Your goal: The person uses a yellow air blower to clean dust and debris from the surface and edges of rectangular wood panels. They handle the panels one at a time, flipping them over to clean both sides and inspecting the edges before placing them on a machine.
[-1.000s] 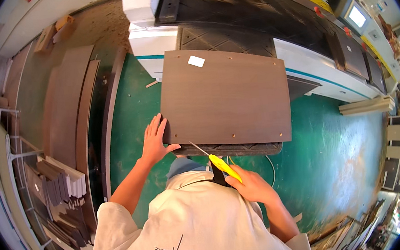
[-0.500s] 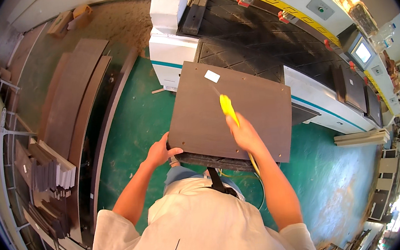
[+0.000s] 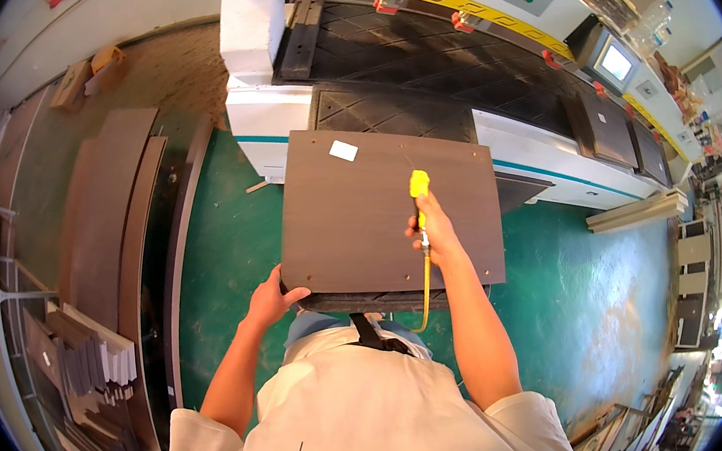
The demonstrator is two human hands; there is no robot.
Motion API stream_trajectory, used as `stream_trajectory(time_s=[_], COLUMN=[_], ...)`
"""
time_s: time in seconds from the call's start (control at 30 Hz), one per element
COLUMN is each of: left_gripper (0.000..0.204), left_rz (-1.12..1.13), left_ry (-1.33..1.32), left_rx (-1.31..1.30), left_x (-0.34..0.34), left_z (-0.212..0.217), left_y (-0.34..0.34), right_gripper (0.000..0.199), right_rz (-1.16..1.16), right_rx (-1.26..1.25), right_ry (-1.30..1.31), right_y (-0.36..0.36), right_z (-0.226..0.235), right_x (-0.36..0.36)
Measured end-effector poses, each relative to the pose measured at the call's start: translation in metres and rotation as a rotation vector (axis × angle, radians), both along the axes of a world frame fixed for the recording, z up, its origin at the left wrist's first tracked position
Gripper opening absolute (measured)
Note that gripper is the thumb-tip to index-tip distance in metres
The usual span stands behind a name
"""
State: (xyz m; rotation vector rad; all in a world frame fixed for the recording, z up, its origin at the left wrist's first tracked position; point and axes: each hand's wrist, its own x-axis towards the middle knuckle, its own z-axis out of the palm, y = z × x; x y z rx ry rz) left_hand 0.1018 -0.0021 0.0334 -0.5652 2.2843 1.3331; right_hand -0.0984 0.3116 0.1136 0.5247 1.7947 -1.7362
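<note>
A brown rectangular panel (image 3: 351, 218) with small holes near its edges and a white label (image 3: 343, 151) lies flat in front of me on a dark support. My left hand (image 3: 271, 299) grips the panel's near left corner, thumb on top and fingers hidden below the edge. Over the panel's right half, my right hand (image 3: 437, 228) is closed around a yellow air blow gun (image 3: 418, 186). Its thin nozzle points away toward the far edge. From its handle a yellow hose (image 3: 426, 293) runs down over the panel's near edge.
Beyond the panel stands a large white machine (image 3: 266, 117) with a dark bed (image 3: 412, 44), a yellow strip and a small screen (image 3: 615, 62). Long brown boards (image 3: 104, 208) and stacked strips (image 3: 96, 346) are at the left. More strips (image 3: 637, 211) lie at the right.
The blow gun in my right hand has moved right across the panel and turned more upright. My left hand still holds the corner. The whole view has shifted and turned slightly.
</note>
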Motion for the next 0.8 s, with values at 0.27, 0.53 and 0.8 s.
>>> stream_trajectory(time_s=[0.27, 0.53, 0.8], left_gripper=[0.095, 0.101, 0.082], left_rz=[-0.297, -0.431, -0.55], left_ry=[-0.028, 0.299, 0.513], left_rx=[-0.227, -0.525, -0.727], left_x=[-0.01, -0.015, -0.025], left_z=[0.004, 0.027, 0.005], left_y=[-0.019, -0.003, 0.02], right_gripper=[0.047, 0.037, 0.034], right_rz=[0.043, -0.235, -0.373], right_rx=[-0.028, -0.014, 0.034], right_ry=[0.008, -0.003, 0.095], right_y=[0.038, 0.123, 0.146], right_z=[0.016, 0.017, -0.003], right_x=[-0.004, -0.021, -0.013])
